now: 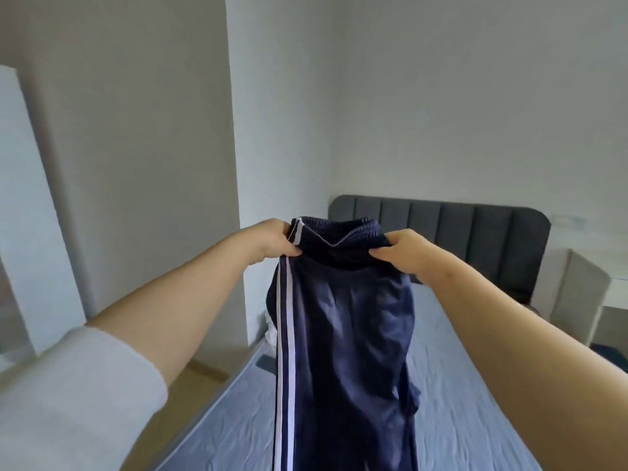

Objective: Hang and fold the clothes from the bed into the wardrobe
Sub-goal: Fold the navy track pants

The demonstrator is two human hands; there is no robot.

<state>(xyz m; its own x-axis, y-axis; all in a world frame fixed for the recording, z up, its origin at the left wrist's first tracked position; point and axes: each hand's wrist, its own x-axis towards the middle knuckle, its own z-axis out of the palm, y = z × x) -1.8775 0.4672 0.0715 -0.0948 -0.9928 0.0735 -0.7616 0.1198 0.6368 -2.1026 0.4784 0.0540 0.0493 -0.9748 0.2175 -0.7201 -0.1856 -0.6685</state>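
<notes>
Your white sleeve (78, 385) is nearest on head cam. Left hand (272, 241) & right hand (404, 251) each pinch the waistband (343, 229) of navy track pants (343, 334), held up over the bed (475, 385). Risk: fingertip grip, slick-looking fabric; a corner may slip, legs bunch.

The trousers (343, 317) are dark navy, with two white stripes (283, 334) running down one side seam. The bed sheet (469, 385) is plain pale blue-grey, and the headboard (475, 232) is dark grey with vertical padded panels. The sleeve (74, 396) is white, the walls (441, 96) off-white, the floor (200, 372) light wood.
</notes>
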